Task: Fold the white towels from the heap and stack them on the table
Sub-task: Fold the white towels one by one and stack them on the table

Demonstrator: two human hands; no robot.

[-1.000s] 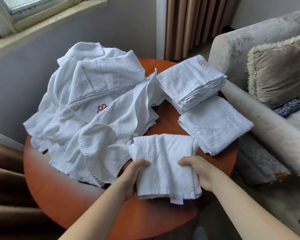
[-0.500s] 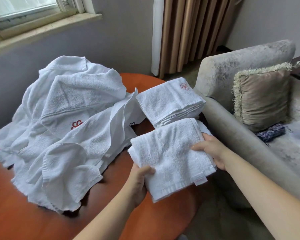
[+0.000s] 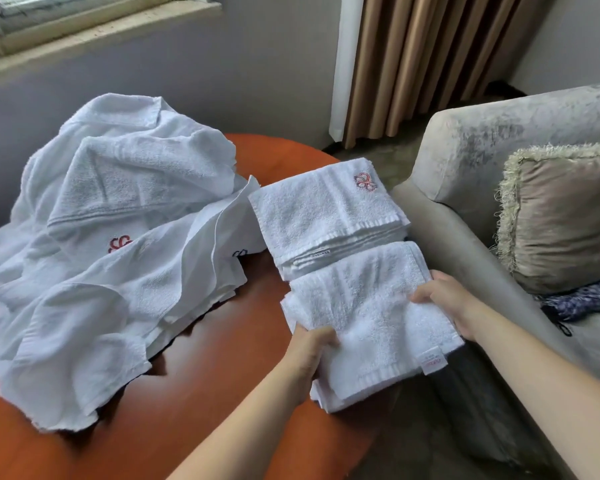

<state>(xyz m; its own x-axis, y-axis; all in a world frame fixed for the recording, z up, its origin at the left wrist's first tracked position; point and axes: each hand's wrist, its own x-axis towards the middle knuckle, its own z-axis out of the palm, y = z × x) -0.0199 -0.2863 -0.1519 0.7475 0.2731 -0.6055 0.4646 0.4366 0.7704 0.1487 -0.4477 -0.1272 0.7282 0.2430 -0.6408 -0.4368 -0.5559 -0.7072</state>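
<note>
Round table (image 3: 187,403), folded towel (image 3: 368,317) gripped between both hands (image 3: 378,327).

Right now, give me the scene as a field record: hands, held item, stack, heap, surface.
left hand: grips near-left edge of folded towel
right hand: grips its right edge
stack: folded towels, red emblem on top
heap: unfolded, left side of table
folded towel: in front of stack, at table's right edge; set down or not, cannot tell
</note>
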